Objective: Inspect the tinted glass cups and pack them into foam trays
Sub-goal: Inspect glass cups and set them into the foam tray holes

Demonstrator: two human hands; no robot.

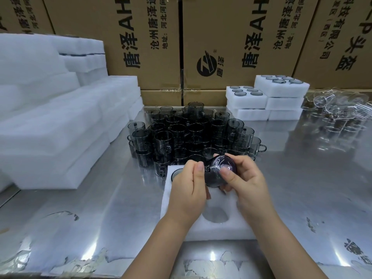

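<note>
Cup (218, 175) tilts between left hand (189, 190) and right hand (246, 183) over foam tray (221, 231) edge.

All the print runs sideways on the cardboard boxes along the top of the frame. The left-centre box (120, 47) reads "唐泽AH", "沧州唐泽通" and "地址:河北河间". The right-centre box (231, 27) repeats these lines beside a round logo (207, 64) marked "唐泽". The upper-right box (314, 57) shows "科技有限公司" and "头盔". Mirrored characters on the table (302, 178) at lower right are too blurred to read.
</note>
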